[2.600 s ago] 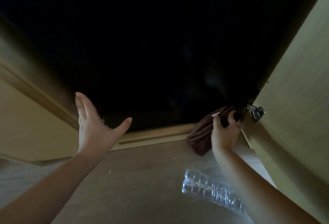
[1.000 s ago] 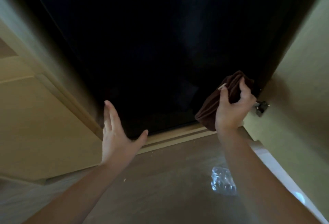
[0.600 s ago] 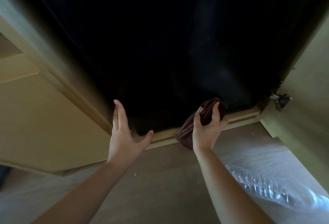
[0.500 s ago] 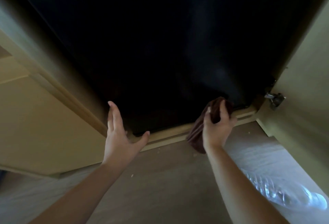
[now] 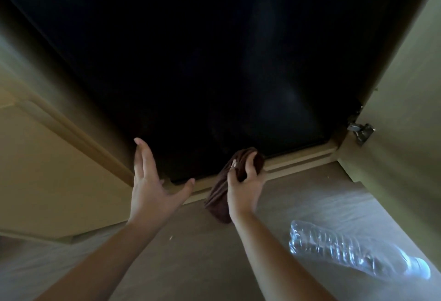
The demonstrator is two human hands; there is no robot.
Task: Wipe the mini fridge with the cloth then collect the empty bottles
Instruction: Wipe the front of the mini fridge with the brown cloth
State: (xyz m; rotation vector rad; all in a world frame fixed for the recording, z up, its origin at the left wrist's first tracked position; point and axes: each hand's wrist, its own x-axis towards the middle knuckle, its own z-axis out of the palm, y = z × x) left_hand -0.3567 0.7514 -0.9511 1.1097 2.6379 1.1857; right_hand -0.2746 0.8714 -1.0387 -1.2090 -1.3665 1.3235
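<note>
The cloth (image 5: 218,201) is gripped in the right hand (image 5: 243,188) and pressed against the lower edge of the fridge (image 5: 214,73) front. The left hand (image 5: 150,193) is held spread and empty beside it. Wiping is judged to be under way. One bottle (image 5: 353,250) lies uncollected on the floor (image 5: 191,265), at the right.

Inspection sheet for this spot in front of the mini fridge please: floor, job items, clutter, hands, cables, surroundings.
Surface: wood-look floor.
Job's things: black mini fridge; brown cloth at its lower edge; clear plastic bottle lying on the floor, right.
Clutter: small crumb on the floor.
Grippers: left hand open, fingers spread; right hand grips the cloth.
Cables: nothing seen.
Surroundings: beige cabinet door, metal hinge.
</note>
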